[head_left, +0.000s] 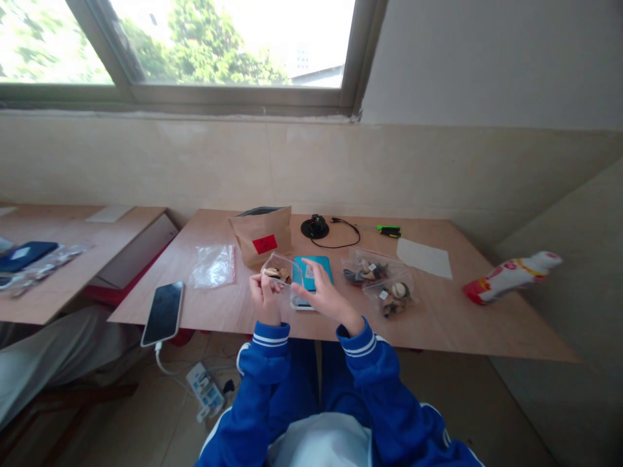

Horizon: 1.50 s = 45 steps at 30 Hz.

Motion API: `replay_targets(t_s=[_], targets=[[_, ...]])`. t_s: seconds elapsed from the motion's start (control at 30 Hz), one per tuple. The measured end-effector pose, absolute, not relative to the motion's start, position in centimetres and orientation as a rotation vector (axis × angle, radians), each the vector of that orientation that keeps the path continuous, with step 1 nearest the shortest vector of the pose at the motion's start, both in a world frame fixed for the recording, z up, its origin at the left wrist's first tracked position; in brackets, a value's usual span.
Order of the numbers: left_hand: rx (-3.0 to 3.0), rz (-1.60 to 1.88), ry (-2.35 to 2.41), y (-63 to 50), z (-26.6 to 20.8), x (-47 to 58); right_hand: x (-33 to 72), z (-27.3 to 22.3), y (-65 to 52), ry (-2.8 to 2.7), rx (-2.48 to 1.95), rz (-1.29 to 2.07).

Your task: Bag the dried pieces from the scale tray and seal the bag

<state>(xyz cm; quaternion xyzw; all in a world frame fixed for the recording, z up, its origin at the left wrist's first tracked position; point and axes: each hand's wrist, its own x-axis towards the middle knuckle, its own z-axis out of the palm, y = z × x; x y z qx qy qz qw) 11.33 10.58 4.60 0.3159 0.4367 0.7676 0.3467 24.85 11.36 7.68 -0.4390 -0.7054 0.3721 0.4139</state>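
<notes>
My left hand [265, 297] is closed on the lower left of a clear plastic bag [291, 267], with curled brown pieces [276, 274] inside. At the bag's right end my right hand [328, 295] has thumb and fingers spread; whether it touches the plastic I cannot tell. Below and behind this hand lies a flat device with a blue top [324, 267], partly covered. A brown paper pouch [248, 235] with a red label stands open-topped just beyond my left hand. To the right, filled clear bags [393, 295] with small white labels lie on the table.
Empty clear bags [213, 266] and a phone [164, 312] on a cable lie left. Behind are a black round stand [315, 227] with a cable, a green-black screwdriver [389, 231] and white paper [424, 257]. A red-white bottle [511, 279] is at right. Someone's leg shows far left.
</notes>
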Motion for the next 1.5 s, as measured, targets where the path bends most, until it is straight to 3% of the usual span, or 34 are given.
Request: replay_targets(t_s=[0.13, 0.5, 0.63, 0.87, 1.23, 1.5], targets=[[0.812, 2.05, 1.022, 10.1, 5.0, 12.5, 24.2, 5.5, 10.6, -1.604, -0.999, 1.168], [1.003, 1.882, 1.465, 10.2, 3.8, 11.0, 26.6, 6.6, 9.5, -1.187, -0.933, 0.946], [0.925, 1.482, 1.257, 11.0, 2.8, 10.4, 27.3, 6.2, 9.4, -1.085, -0.886, 0.909], [0.909, 1.398, 0.952, 10.4, 4.0, 11.1, 27.4, 5.7, 9.0, -1.104, -0.868, 0.912], [0.806, 1.862, 1.246, 9.6, 4.6, 12.0, 27.8, 5.7, 8.5, -1.238, -1.072, 0.841], [1.486, 1.958, 1.517, 7.4, 7.2, 12.1, 27.5, 6.1, 7.9, -1.245, -1.184, 0.635]])
